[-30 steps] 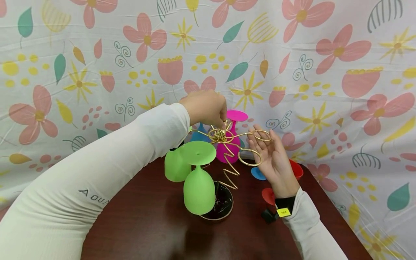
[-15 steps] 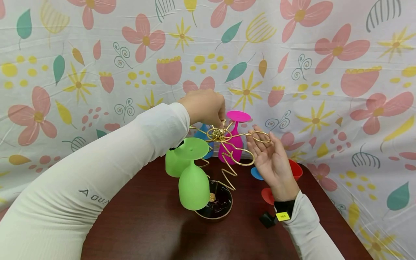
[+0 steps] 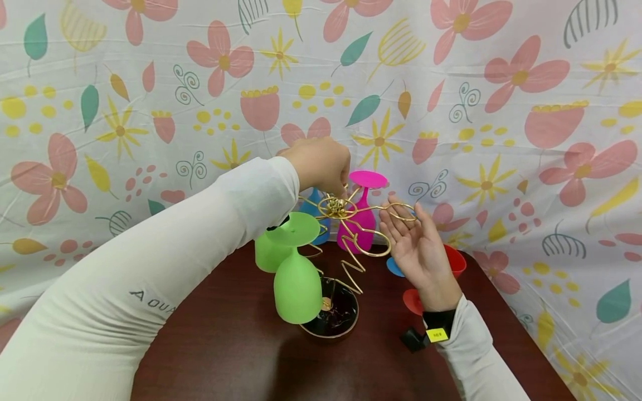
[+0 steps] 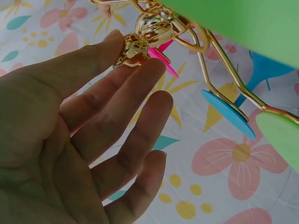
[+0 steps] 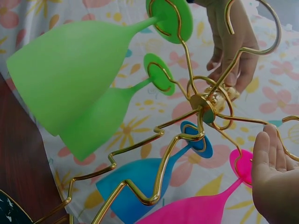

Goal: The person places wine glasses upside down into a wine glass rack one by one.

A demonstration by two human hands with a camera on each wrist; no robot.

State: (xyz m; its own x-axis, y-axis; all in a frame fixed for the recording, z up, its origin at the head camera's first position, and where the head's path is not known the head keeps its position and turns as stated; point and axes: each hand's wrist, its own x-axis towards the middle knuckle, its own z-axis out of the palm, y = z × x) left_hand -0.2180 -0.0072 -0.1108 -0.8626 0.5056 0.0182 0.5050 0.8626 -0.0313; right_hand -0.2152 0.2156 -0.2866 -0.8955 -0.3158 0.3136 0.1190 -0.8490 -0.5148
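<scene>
A gold wire wine glass rack (image 5: 152,199) stands on a round black base (image 3: 338,317). My left hand (image 3: 321,164) reaches over its top; in the left wrist view its thumb and fingers pinch a gold flower-shaped ornament (image 4: 133,50). My right hand (image 3: 421,256) lies palm up, its fairly straight fingers touching an unloaded wire hook at the right. Several stemmed glasses hang upside down: a front green glass (image 3: 297,289), a rear green glass (image 3: 266,252), a blue glass (image 5: 135,182) and a magenta glass (image 3: 358,228). My left fingertips are partly hidden in the head view.
On the dark wooden table (image 3: 215,334), a red glass bowl (image 3: 455,260), a red disc (image 3: 413,302) and a blue disc (image 3: 394,267) show around my right hand, which partly hides them. A floral curtain (image 3: 301,67) hangs behind.
The rack has turned a little: its front green glass and front hook shifted left, the blue glass shows more. My left hand keeps its pinch; my right hand barely moved.
</scene>
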